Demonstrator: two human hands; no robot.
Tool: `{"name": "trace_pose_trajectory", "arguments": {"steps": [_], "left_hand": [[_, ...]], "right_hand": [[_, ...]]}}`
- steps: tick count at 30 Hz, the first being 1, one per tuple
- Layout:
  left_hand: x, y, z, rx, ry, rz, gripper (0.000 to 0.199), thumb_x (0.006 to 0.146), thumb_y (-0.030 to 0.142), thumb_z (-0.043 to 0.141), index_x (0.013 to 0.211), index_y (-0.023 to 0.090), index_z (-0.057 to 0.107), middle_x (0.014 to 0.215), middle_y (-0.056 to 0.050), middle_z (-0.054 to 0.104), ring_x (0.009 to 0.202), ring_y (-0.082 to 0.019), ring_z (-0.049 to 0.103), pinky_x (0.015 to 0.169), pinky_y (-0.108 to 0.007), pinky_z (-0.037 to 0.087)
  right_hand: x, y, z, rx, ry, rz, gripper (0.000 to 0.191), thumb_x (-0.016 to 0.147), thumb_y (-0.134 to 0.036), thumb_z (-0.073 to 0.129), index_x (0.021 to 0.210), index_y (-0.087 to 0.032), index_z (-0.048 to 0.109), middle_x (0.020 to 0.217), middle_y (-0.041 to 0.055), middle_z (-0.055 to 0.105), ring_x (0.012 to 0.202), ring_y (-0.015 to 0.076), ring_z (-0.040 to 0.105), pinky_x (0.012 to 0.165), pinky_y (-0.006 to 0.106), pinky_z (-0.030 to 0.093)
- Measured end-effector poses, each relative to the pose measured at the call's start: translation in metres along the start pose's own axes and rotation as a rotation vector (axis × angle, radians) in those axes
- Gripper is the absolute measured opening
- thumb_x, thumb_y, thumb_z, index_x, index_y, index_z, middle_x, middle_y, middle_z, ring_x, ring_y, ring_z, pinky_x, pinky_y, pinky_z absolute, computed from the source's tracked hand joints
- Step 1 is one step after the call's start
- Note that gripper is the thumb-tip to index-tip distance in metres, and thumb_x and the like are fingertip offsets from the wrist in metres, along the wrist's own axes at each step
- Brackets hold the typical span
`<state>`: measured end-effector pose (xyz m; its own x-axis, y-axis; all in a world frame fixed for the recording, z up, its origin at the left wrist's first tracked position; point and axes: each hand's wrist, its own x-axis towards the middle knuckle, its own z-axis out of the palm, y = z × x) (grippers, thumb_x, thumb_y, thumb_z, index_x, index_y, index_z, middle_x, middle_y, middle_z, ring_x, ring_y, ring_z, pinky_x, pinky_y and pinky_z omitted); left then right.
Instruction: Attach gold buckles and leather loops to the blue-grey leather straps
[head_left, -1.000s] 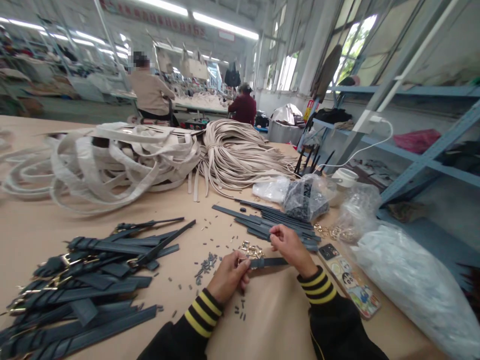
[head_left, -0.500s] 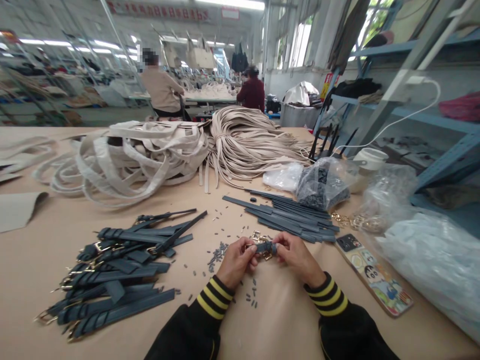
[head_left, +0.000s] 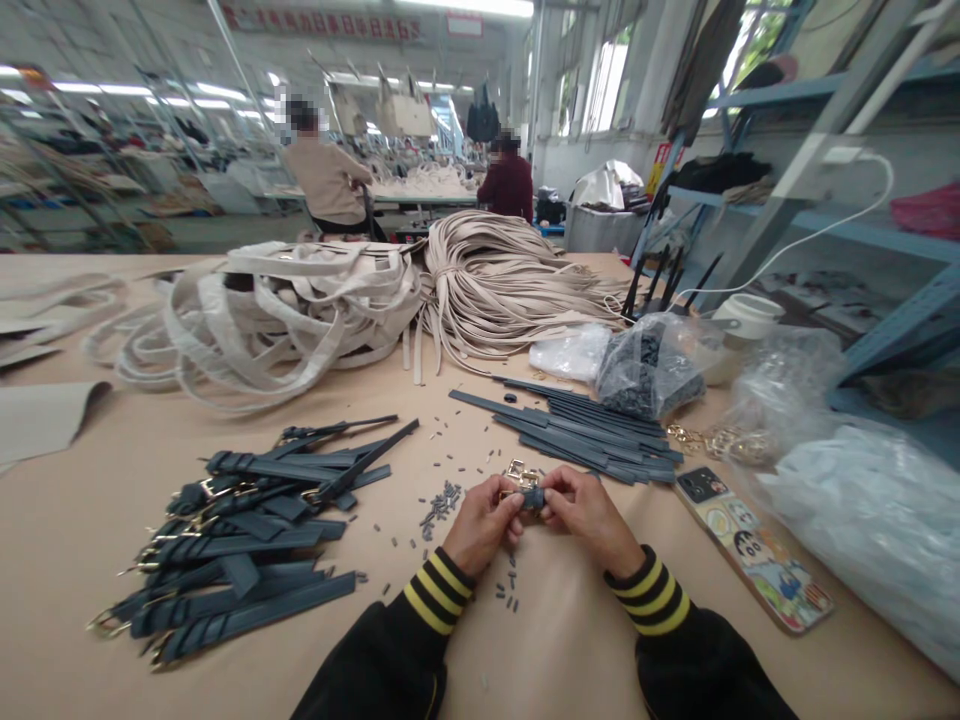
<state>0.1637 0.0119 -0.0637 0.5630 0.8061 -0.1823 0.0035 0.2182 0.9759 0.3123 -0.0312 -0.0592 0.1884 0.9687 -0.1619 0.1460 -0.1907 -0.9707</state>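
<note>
Between my two hands is a dark blue-grey strap (head_left: 533, 497), short and folded, with gold metal at its edge. My left hand (head_left: 484, 520) pinches its left end between thumb and fingers. At its right end, my right hand (head_left: 589, 510) closes on the same strap. Gold buckles (head_left: 519, 470) lie just beyond the fingers. Small dark loops (head_left: 441, 505) are heaped left of my left hand, with more scattered around. A pile of straps with gold buckles (head_left: 255, 535) lies to the left. Flat dark strips (head_left: 585, 430) rest behind my right hand.
Cream webbing (head_left: 255, 320) and a bundle of cream straps (head_left: 495, 290) cover the table's far side. A clear bag of dark pieces (head_left: 649, 365), a gold chain (head_left: 716, 440), a phone (head_left: 754, 550) and a plastic bag (head_left: 870, 530) lie right. Two people sit farther off.
My hands have come closer together on the strap, and less of it shows between them. The whole view has shifted slightly; the piles look unchanged.
</note>
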Motion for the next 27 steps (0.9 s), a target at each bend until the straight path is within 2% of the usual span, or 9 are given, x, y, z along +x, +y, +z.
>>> {"name": "trace_pose_trajectory", "arguments": {"steps": [7, 10, 13, 16, 22, 27], "left_hand": [[-0.003, -0.002, 0.002, 0.115, -0.001, -0.019, 0.022, 0.075, 0.036, 0.051, 0.071, 0.017, 0.042, 0.043, 0.006, 0.051, 0.033, -0.007, 0.047, 0.035, -0.016, 0.037], [-0.001, -0.004, 0.002, 0.143, 0.041, -0.007, 0.023, 0.075, 0.038, 0.051, 0.070, 0.017, 0.041, 0.043, 0.006, 0.051, 0.034, -0.008, 0.047, 0.035, -0.016, 0.037], [0.000, -0.003, 0.001, 0.151, 0.072, 0.006, 0.024, 0.075, 0.038, 0.051, 0.070, 0.017, 0.041, 0.044, 0.006, 0.051, 0.034, -0.008, 0.047, 0.035, -0.016, 0.037], [-0.001, -0.004, 0.001, 0.148, 0.046, 0.013, 0.024, 0.076, 0.039, 0.051, 0.070, 0.018, 0.041, 0.044, 0.006, 0.051, 0.035, -0.008, 0.047, 0.036, -0.017, 0.037], [-0.004, -0.010, 0.003, 0.216, 0.008, 0.080, 0.020, 0.079, 0.036, 0.048, 0.072, 0.018, 0.043, 0.047, 0.006, 0.052, 0.038, -0.008, 0.049, 0.040, -0.017, 0.039], [-0.004, -0.013, 0.003, 0.266, 0.022, 0.103, 0.020, 0.080, 0.037, 0.047, 0.073, 0.018, 0.043, 0.046, 0.006, 0.051, 0.039, -0.009, 0.048, 0.040, -0.018, 0.038]], "right_hand": [[-0.005, -0.006, 0.002, -0.007, -0.022, -0.036, 0.012, 0.070, -0.014, 0.047, 0.075, -0.015, 0.057, 0.058, -0.0017, 0.058, 0.051, 0.0106, 0.058, 0.050, 0.021, 0.049], [-0.006, -0.008, 0.001, -0.010, -0.026, -0.039, 0.013, 0.071, -0.016, 0.048, 0.077, -0.014, 0.059, 0.060, -0.0006, 0.059, 0.054, 0.0113, 0.059, 0.051, 0.021, 0.049], [-0.007, -0.010, -0.001, 0.018, -0.097, -0.079, 0.016, 0.071, -0.020, 0.053, 0.083, -0.014, 0.063, 0.069, 0.0012, 0.063, 0.059, 0.0118, 0.059, 0.055, 0.022, 0.049], [-0.008, -0.012, -0.003, 0.052, -0.135, -0.091, 0.019, 0.072, -0.024, 0.056, 0.086, -0.014, 0.064, 0.069, 0.0011, 0.063, 0.057, 0.0116, 0.057, 0.054, 0.023, 0.047], [-0.008, -0.016, -0.004, -0.108, -0.049, -0.244, 0.012, 0.074, -0.020, 0.057, 0.076, -0.016, 0.068, 0.076, 0.0032, 0.065, 0.073, 0.0158, 0.058, 0.067, 0.025, 0.045], [-0.011, -0.019, 0.002, -0.232, 0.023, -0.342, 0.009, 0.074, -0.014, 0.056, 0.075, -0.017, 0.065, 0.072, 0.0012, 0.060, 0.070, 0.0141, 0.056, 0.066, 0.024, 0.042]]}}
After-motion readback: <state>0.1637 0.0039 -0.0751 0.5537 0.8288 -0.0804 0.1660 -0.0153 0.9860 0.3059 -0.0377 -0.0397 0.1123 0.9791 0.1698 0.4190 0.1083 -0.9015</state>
